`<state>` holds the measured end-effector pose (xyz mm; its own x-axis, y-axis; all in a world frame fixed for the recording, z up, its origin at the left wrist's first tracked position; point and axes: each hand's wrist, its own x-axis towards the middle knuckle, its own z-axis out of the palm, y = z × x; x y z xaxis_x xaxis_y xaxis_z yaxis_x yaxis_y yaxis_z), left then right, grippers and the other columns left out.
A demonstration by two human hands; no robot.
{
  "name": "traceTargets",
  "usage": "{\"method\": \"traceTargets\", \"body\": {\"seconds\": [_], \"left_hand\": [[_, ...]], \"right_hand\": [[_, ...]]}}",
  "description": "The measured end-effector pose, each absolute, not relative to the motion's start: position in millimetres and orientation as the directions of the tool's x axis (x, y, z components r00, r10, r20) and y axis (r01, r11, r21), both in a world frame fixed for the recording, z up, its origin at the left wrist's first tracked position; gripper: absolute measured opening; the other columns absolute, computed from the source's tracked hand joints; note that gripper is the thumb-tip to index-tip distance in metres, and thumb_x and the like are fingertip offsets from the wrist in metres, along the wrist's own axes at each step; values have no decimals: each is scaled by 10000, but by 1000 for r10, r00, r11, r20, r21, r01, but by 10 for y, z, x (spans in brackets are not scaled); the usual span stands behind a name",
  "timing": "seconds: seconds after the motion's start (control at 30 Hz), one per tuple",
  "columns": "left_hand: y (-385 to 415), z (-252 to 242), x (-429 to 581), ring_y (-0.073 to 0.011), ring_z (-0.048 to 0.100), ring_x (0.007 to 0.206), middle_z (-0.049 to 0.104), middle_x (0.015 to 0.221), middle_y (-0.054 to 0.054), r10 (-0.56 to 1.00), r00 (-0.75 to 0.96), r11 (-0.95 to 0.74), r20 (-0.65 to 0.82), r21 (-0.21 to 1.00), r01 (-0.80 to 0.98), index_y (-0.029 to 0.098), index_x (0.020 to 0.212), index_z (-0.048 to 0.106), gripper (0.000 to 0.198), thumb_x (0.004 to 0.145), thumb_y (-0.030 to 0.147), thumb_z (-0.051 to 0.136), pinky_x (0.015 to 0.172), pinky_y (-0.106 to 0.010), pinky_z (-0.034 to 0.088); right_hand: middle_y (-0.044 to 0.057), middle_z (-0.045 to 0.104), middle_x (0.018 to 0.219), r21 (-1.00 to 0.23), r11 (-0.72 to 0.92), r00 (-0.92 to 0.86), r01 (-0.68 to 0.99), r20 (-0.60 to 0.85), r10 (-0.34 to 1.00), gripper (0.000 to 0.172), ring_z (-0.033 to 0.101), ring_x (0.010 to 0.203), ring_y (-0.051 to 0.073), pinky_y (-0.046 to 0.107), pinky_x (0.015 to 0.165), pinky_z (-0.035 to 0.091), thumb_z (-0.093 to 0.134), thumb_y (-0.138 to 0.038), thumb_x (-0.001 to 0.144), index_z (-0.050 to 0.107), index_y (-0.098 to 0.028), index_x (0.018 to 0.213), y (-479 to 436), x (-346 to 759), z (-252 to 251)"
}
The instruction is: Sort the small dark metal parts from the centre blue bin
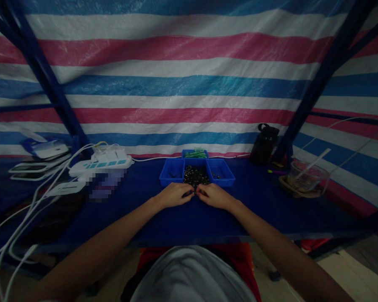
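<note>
Head view: your left hand [175, 195] and right hand [216, 196] are facing each other, fingers curled; I cannot tell whether they are pinching anything. Small metallic parts [194, 173] are lying jumbled just beyond at 12 o'clock, equally near both.

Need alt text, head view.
A person's left hand and right hand nearly meet over a blue table, in front of small dark parts between two blue trays; anything pinched is too small to tell. Behind are a white power strip at left, a black bottle at right and a striped sheet.
</note>
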<state>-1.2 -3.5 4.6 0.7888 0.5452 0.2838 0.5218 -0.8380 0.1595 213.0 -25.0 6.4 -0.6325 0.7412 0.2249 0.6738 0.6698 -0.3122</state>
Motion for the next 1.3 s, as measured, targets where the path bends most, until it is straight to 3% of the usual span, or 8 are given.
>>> {"method": "traceTargets", "body": {"seconds": [0.43,0.67,0.97,1.3], "left_hand": [[-56,67,-11,-128,592,812,628,912,-20,493,814,-870,306,178,460,191,979,577,219,936,352,435,684,-201,415],[-23,42,-15,-120,592,783,627,883,-11,526,788,-850,320,149,506,189,957,569,200,936,334,434,662,-195,409],[-18,3,3,-120,593,755,627,833,-1,525,799,-850,292,140,507,187,893,561,182,924,333,457,650,-196,394],[-7,-6,1,-124,588,723,624,783,5,554,787,-831,271,139,538,183,839,559,188,905,344,487,621,-201,374]], "right_hand": [[27,653,757,-300,677,-641,672,222,735,118,590,674,129,218,608,339,484,-229,886,581,-167,910,-266,2109,41],[11,642,723,-327,655,-613,681,235,754,130,580,633,110,200,586,337,481,-231,890,589,-168,926,-240,2135,60],[13,652,728,-247,686,-630,685,273,727,136,588,651,121,213,593,325,481,-249,895,598,-180,906,-265,2113,64],[20,668,751,-252,700,-652,669,254,715,151,599,674,129,216,617,348,482,-234,889,611,-182,949,-286,2114,79]]}}
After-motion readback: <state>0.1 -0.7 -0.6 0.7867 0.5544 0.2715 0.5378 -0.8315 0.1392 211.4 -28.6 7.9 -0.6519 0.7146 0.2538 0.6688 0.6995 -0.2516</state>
